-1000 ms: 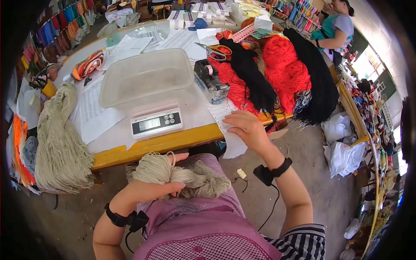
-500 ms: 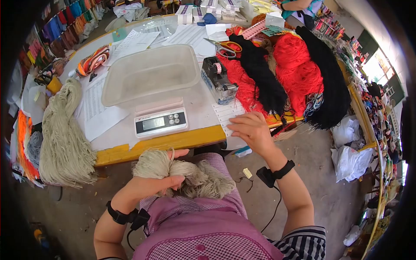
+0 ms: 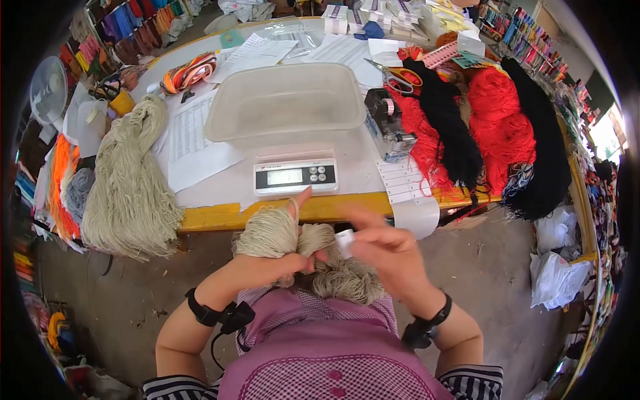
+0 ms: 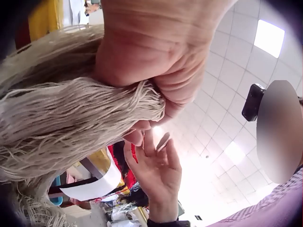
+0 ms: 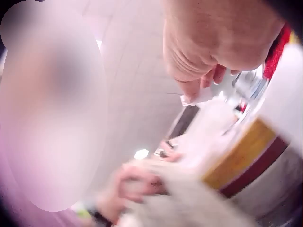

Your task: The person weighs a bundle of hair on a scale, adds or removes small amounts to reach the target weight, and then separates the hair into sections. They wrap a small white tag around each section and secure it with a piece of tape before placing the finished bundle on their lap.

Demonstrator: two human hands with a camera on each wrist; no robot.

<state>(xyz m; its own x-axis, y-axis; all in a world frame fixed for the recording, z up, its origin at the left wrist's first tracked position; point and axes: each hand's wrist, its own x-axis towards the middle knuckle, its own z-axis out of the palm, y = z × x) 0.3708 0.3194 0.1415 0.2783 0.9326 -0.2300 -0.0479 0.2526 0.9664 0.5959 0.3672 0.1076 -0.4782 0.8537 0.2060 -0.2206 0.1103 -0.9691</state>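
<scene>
My left hand [image 3: 270, 268] grips a beige yarn skein [image 3: 268, 235] above the lap, its thumb and fingers wrapped round the bundle. In the left wrist view, the folded end of the skein [image 4: 147, 101] shows below the palm, with loose strands running left. My right hand [image 3: 393, 260] is just right of the skein and pinches a small white label [image 3: 344, 243] between thumb and finger. The same label [image 5: 202, 97] appears at the fingertips in the right wrist view. A sheet of white labels [image 3: 403, 181] lies at the table's front edge, its lower end curling over.
A digital scale [image 3: 296, 177] stands near the front edge with a clear plastic tub [image 3: 287, 100] on it. Another beige skein [image 3: 130, 180] hangs over the left edge. Red yarn [image 3: 500, 127], black yarn [image 3: 440, 113], scissors [image 3: 400, 79] and a tape dispenser [image 3: 389, 127] lie at the right.
My right hand has moved from the label sheet left and down to the skein, now with a small white label in its fingers. My left hand still grips the skein. The head view has shifted.
</scene>
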